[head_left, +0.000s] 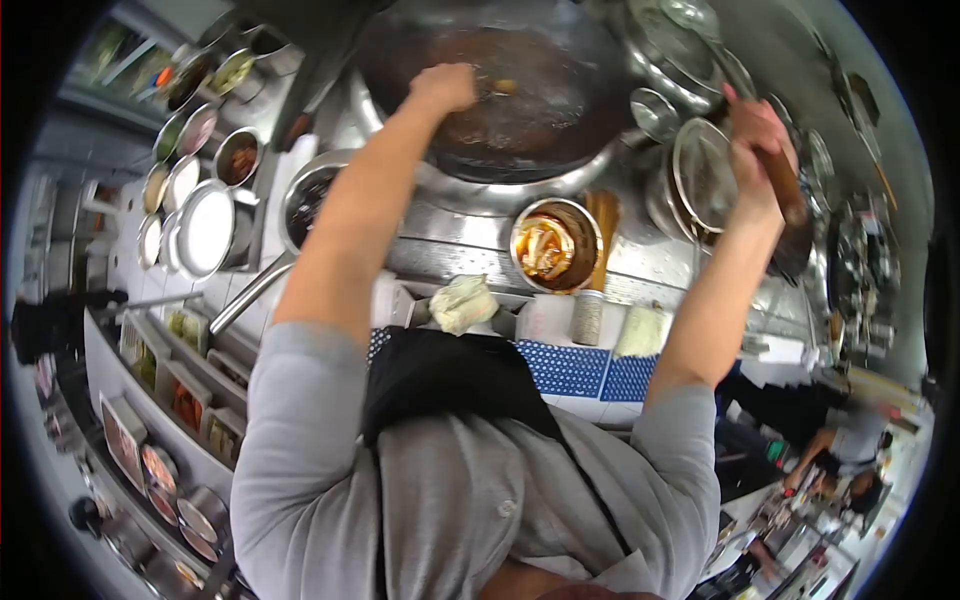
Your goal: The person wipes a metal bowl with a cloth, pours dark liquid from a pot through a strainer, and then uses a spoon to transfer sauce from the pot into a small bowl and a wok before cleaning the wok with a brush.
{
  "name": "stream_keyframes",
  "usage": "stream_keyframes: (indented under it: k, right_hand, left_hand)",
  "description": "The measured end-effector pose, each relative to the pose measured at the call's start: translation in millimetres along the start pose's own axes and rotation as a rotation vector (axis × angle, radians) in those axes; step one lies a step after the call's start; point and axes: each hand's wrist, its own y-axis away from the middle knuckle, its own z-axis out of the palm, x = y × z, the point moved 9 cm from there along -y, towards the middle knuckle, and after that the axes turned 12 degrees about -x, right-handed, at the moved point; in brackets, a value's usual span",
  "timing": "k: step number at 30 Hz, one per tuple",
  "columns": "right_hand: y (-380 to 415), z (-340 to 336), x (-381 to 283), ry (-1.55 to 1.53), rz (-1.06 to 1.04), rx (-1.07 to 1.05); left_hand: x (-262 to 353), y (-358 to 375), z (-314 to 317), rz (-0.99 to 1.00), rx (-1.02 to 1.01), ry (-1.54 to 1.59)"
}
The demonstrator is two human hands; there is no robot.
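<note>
My left hand [445, 88] is closed above the left part of a large dark wok [540, 155] with liquid in it. Whatever its fingers hold, if anything, is hidden. A small yellowish piece [503, 87] shows in the wok beside that hand. Off to the right, my right hand [760, 145] is wrapped around the thick wooden handle of a long metal ladle [787, 195]. The ladle's metal shaft runs up and left over pots. Close to this hand sits a round strainer [703, 165] on a pot.
A metal pot with sauce [562, 245] and a bamboo brush [600, 240] stand before the wok. Left are a long-handled pan [250, 292] and several seasoning containers [205, 232]. Folded cloths [463, 303] lie on the near edge. Other people [850, 440] are at lower right.
</note>
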Motion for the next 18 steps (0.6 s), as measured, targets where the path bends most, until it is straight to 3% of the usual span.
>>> stream_keyframes:
  k: [2, 6, 10, 12, 14, 16, 18]
  right_hand:
    - [19, 20, 47, -0.099, -0.019, -0.090]
    - [59, 19, 134, -0.241, 0.002, 0.055]
    - [94, -15, 180, -0.007, 0.131, 0.199]
    - [113, -35, 190, 0.277, 0.193, 0.311]
    - [128, -43, 181, 0.980, 0.217, 0.512]
    - [150, -38, 185, 1.382, 0.151, 0.796]
    - [175, -64, 167, 1.593, 0.173, 0.743]
  left_hand:
    - [8, 0, 3, -0.024, 0.045, -0.068]
    - [33, 7, 8, 0.001, 0.011, 0.064]
    - [43, -6, 29, 0.031, -0.045, 0.223]
    - [48, -10, 36, 0.072, -0.032, 0.209]
    - [50, -1, 33, 0.103, -0.027, 0.163]
    - [38, -7, 32, 0.115, -0.045, 0.082]
    - [22, -7, 21, 0.088, -0.041, 0.055]
